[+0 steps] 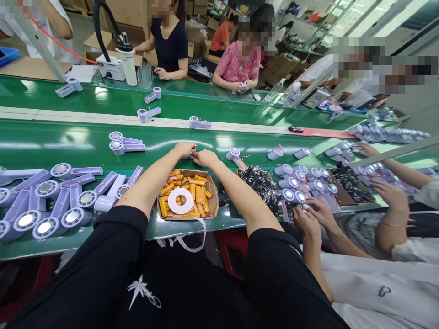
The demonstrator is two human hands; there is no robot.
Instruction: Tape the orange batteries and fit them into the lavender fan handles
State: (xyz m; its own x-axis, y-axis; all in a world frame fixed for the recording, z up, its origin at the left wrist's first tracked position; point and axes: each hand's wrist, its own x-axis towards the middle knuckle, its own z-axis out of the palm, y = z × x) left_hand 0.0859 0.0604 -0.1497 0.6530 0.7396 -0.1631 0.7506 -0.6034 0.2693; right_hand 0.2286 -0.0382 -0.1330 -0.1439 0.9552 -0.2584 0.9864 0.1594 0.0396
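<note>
My left hand (185,149) and my right hand (205,158) meet over the green belt, fingers bent and pinched close together. Between them a small light-purple part (188,156) shows, coloured like the handheld fan housings around; my fingers hide most of it. Just below my hands sits a cardboard tray (214,201) full of orange battery cells (198,194). On top of the cells lies a white roll of tape (172,201), its loose strip hanging over the table edge. Right of my right hand, a fan housing (233,154) with an orange cell in its handle lies on the belt.
Several purple fan housings (48,227) crowd the left side; two more (117,147) lie on the belt. Black circuit parts (260,185) fill a box at right. A co-worker's hands (313,217) work beside more fans. Other people sit across the green line (206,98).
</note>
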